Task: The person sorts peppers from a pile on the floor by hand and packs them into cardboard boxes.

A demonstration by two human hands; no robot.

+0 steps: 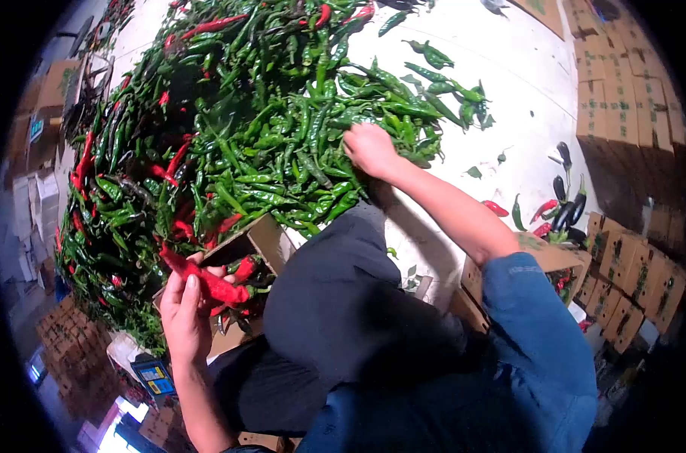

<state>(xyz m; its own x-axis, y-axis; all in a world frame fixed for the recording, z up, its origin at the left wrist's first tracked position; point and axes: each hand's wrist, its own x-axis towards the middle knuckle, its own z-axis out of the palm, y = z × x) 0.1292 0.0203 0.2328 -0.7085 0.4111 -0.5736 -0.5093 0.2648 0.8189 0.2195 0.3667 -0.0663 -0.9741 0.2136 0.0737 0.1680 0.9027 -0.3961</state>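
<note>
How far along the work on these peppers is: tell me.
Apparently done: red peppers lie in the box, and a small dark-and-red group lies apart. In hand: the left hand holds at least one red pepper; the right hand is at the green peppers, its grip unclear. Left: the big heap, red among green. It looks far from finished.

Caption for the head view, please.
Left hand holds a red pepper above an open box; right hand touches green peppers.

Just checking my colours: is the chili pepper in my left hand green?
No, your left hand holds a red chili pepper with a green stem.
</note>
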